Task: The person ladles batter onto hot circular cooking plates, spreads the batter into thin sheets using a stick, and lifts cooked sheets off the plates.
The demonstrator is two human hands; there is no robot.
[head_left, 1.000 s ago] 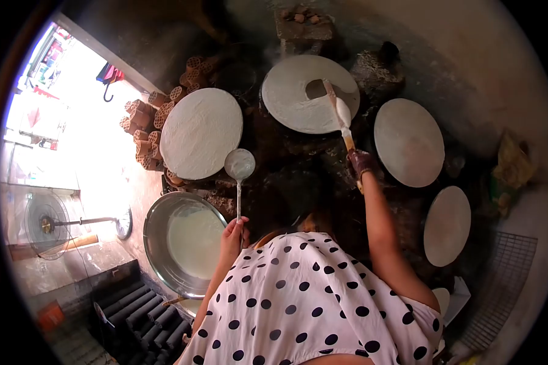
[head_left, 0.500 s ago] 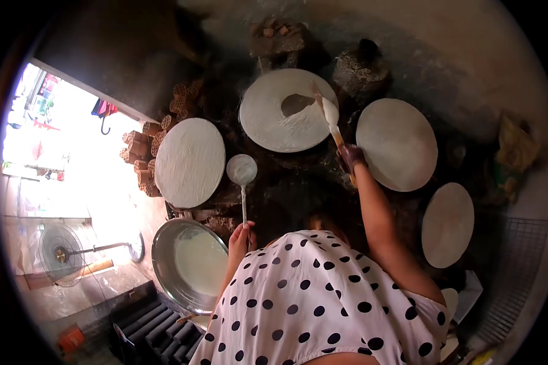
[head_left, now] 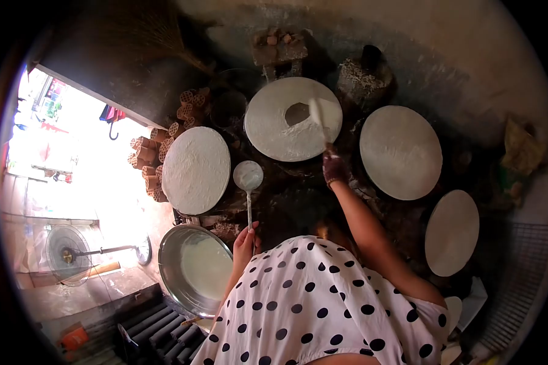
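My left hand point(head_left: 246, 241) is closed round the handle of a metal ladle point(head_left: 248, 176), whose bowl is coated with white liquid. Below it on the left, a steel basin point(head_left: 166, 258) holds white batter point(head_left: 206, 266). My right hand point(head_left: 333, 167), in a dark glove, grips a spatula point(head_left: 317, 115) smeared with white paste; its blade is blurred over the upper round surface point(head_left: 263, 128). That surface carries a white layer around a darker bare patch near its middle. A white-coated round point(head_left: 196, 171) stands on the left.
Two pale rounds point(head_left: 400, 152) point(head_left: 452, 232) stand on the right. Clay-coloured perforated cylinders point(head_left: 146, 152) are stacked at the left, with dark cylinders point(head_left: 158, 328) below. A standing fan point(head_left: 70, 255) is at far left, a wire rack point(head_left: 520, 280) at far right.
My right hand has moved left and down with the spatula, away from the right-hand round. The bare patch in the upper round's layer looks smaller than a second ago. My left hand still holds the ladle.
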